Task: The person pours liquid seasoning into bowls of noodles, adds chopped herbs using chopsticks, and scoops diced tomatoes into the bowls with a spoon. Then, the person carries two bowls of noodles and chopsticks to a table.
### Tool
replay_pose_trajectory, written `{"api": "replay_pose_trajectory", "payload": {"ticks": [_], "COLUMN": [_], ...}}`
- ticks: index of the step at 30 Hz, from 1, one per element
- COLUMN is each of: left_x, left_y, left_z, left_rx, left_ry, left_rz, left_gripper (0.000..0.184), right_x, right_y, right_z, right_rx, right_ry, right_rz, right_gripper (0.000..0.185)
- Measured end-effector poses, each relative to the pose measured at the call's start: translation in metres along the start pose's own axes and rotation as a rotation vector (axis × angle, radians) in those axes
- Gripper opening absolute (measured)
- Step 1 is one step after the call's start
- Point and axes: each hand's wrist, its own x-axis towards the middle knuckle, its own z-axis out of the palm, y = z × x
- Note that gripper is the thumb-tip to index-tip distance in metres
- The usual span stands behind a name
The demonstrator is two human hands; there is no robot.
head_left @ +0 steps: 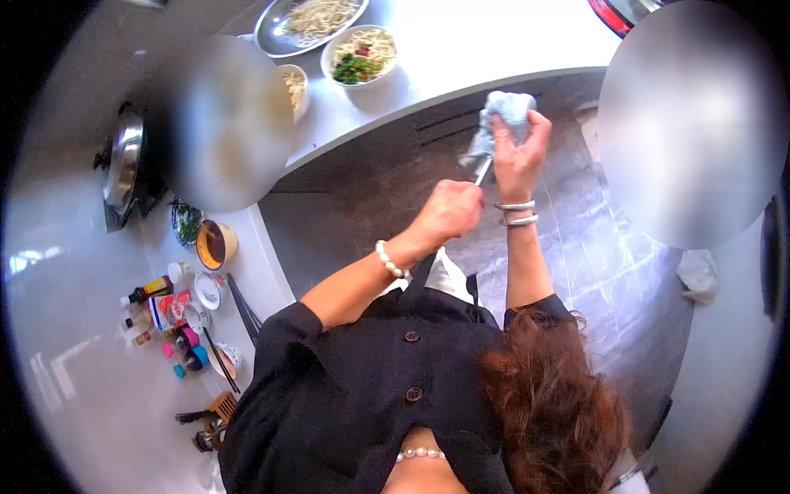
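Note:
My left hand (453, 216), with a pearl bracelet at its wrist, is closed around the lower end of a thin, light-coloured utensil (483, 171). Just above and to the right, my right hand (520, 156) grips a pale blue cloth (510, 111) between thumb and fingers. Two silver bangles circle that wrist. The utensil's upper end runs into the cloth, which hides its shape. Both hands are over the floor, in front of the curved counter edge.
On the white counter (461, 41) are a noodle bowl with greens (359, 59) and a metal plate of noodles (317, 20). At left stand a brown-rimmed bowl (216, 245), bottles, black chopsticks (220, 361) and a metal pan (125, 160). Two large ovals are blurred.

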Motion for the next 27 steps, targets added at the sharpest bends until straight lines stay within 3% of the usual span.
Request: {"api": "replay_pose_trajectory", "payload": {"ticks": [3, 4, 5, 6, 7, 8, 10, 11, 12, 14, 16, 18, 21, 22, 24, 26, 27], "left_x": [0.006, 0.017, 0.021, 0.019, 0.025, 0.028, 0.017, 0.01, 0.006, 0.004, 0.022, 0.029, 0.028, 0.028, 0.039, 0.058, 0.065], "left_y": [-0.002, -0.007, -0.013, -0.004, -0.018, -0.032, -0.009, 0.005, 0.018, 0.037, 0.002, -0.01, -0.007, 0.002, 0.006, -0.009, -0.01], "left_z": [-0.001, -0.003, -0.011, -0.011, -0.017, -0.023, -0.022, -0.02, -0.019, -0.021, -0.019, -0.022, -0.026, -0.025, -0.028, -0.032, -0.035], "left_rx": [0.061, 0.123, 0.189, 0.202, 0.505, 0.805, 0.215, -0.085, -0.077, -0.054, -0.108, -0.123, -0.097, -0.102, -0.107, -0.112, 0.023], "left_ry": [0.012, 0.021, 0.007, 0.042, 0.039, 0.029, 0.032, 0.037, 0.053, 0.089, 0.071, 0.076, 0.111, 0.135, 0.182, 0.22, 0.281], "left_rz": [0.132, 0.18, 0.284, 0.027, 0.255, 0.48, 0.072, -0.133, -0.109, -0.055, 0.094, 0.145, 0.107, 0.11, 0.168, 0.25, 0.442], "left_gripper": [0.03, 0.03, 0.029, 0.028, 0.028, 0.028, 0.026, 0.026, 0.026, 0.025, 0.025, 0.026, 0.027, 0.027, 0.029, 0.031, 0.035], "right_x": [-0.007, -0.011, -0.018, -0.022, -0.019, -0.012, 0.007, 0.02, 0.022, 0.017, 0.005, 0.009, 0.032, 0.036, 0.028, 0.015, 0.009], "right_y": [0.003, 0.002, 0.009, 0.016, 0.016, 0.041, 0.017, 0.021, 0.006, 0.0, 0.013, 0.019, 0.016, 0.01, 0.006, 0.016, 0.011], "right_z": [0.014, 0.019, 0.023, 0.025, 0.024, 0.025, 0.018, 0.018, 0.014, 0.024, 0.039, 0.041, 0.038, 0.043, 0.053, 0.056, 0.056], "right_rx": [0.333, 0.635, 0.641, 0.653, 0.306, 0.045, -0.083, -0.137, 0.003, 0.205, 0.571, 0.697, -0.023, 0.066, 0.571, 0.712, 0.762], "right_ry": [0.108, 0.037, 0.014, -0.006, -0.049, -0.099, -0.152, -0.112, -0.19, -0.118, -0.01, -0.057, -0.123, -0.051, -0.048, -0.158, -0.197], "right_rz": [0.162, 0.371, 0.374, 0.371, 0.23, -0.04, -0.107, -0.287, -0.101, 0.025, 0.276, 0.406, -0.02, -0.05, 0.346, 0.564, 0.556], "right_gripper": [0.035, 0.04, 0.041, 0.043, 0.042, 0.037, 0.033, 0.031, 0.034, 0.036, 0.042, 0.045, 0.05, 0.045, 0.041, 0.032, 0.029]}}
